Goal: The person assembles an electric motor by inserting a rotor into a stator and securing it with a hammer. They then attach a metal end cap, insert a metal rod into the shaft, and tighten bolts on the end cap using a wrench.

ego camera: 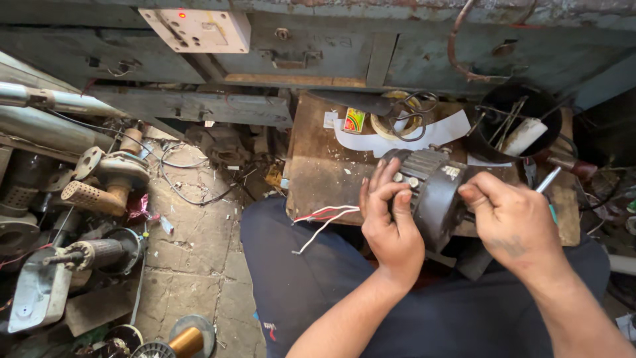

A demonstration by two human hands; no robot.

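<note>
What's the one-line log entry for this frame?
left hand: gripping motor | right hand: on motor's end, holding screwdriver | wires: loose, left | board: beneath

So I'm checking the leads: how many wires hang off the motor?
3: two red wires and one white wire, trailing left from under the left hand on the motor. More may be hidden.

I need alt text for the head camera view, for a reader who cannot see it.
Two bare hands, left hand and right hand, hold a dark ribbed electric motor over a worn wooden board. Red and white wires trail from it; motor parts lie on the stone floor at left.
</note>
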